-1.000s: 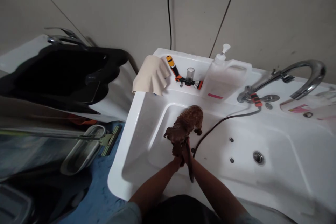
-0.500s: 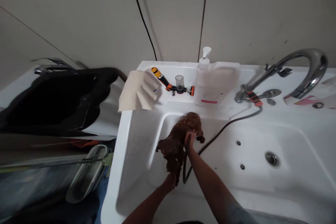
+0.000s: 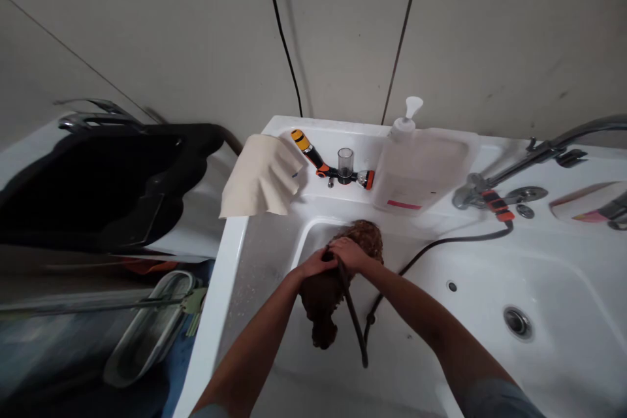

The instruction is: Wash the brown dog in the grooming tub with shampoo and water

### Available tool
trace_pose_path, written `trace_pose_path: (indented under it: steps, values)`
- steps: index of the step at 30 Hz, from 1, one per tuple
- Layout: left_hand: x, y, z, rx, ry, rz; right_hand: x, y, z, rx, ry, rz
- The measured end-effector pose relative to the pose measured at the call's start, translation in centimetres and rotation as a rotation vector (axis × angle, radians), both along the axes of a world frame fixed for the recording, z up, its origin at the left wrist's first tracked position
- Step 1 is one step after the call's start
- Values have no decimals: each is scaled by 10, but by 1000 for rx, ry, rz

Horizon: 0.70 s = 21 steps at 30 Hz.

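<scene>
A small wet dog [image 3: 321, 304] with curly brown fur stands in the white tub [image 3: 416, 346], its head toward me. My left hand [image 3: 313, 264] lies on the dog's back, fingers and thumb apart in the fur. Close beside it, my right hand [image 3: 349, 253] is closed on the end of a dark hose [image 3: 353, 317] against the dog's back. From there the hose loops down into the tub and back up to the tap. The dog's legs are mostly hidden under its body and my arms.
On the tub's back ledge are a beige cloth [image 3: 262, 176], an orange-and-black spray gun [image 3: 313, 157] and a large pump bottle [image 3: 421, 170]. A chrome tap [image 3: 475, 189] stands farther right, near a drain [image 3: 517, 322]. At left is a black basin [image 3: 93, 189].
My left hand has moved up from the dog's front end near its head to its back, beside my right hand. My right hand has shifted slightly left with the hose. The view has shifted.
</scene>
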State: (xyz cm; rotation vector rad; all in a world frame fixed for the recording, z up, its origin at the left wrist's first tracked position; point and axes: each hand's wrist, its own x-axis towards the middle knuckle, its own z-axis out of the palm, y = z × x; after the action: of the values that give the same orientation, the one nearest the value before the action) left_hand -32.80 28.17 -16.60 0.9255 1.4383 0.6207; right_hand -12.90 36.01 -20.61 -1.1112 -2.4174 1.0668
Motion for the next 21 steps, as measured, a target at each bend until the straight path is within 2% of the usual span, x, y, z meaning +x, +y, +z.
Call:
trace_pose_path:
  steps: [2,4,6,9,12,17,21]
  values:
    - [10,-4,-8,44,11,-205,2,16,7,-7,-54,-101]
    - [19,-18,-15,74,138,-305,2,21,12,6,-82,-177]
    - [30,-38,-23,112,259,-381,-4,15,13,5,-67,-128]
    - [51,-75,-32,144,319,-443,-16,3,11,-33,-122,-1]
    - [70,-109,-39,93,316,-400,-20,-6,11,-67,-247,74]
    - [94,-150,-50,100,251,-155,-13,-37,27,-87,-270,256]
    - [119,-174,-47,35,175,32,-2,-69,34,16,-270,183]
